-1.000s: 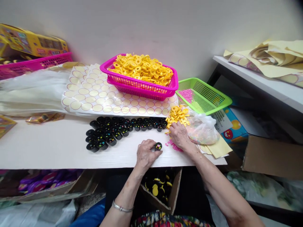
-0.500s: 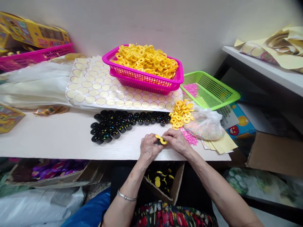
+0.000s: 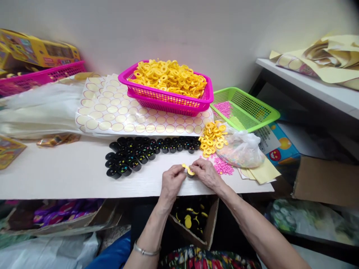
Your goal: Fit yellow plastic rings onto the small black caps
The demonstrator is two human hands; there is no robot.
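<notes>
Between my two hands, just above the near part of the white table, is a small black cup with a yellow ring with a tab on top of it. My right hand is closed, thumb and fingertips pinching the ring from the right. On the other side my left hand has its fingers closed at the ring's tab; their exact contact is partly hidden. Several black cups with coloured bits inside stand in rows to the left. Loose yellow rings and pink pieces are heaped beyond my right hand.
A pink basket full of yellow rings rests on sticker sheets. Right of it are a green basket and a plastic bag. Below the table edge, a cardboard box holds black and yellow parts.
My left hand has shifted slightly left and its grip has loosened from around the cup towards the tab. The whole view has tipped a little, so things appear lower.
</notes>
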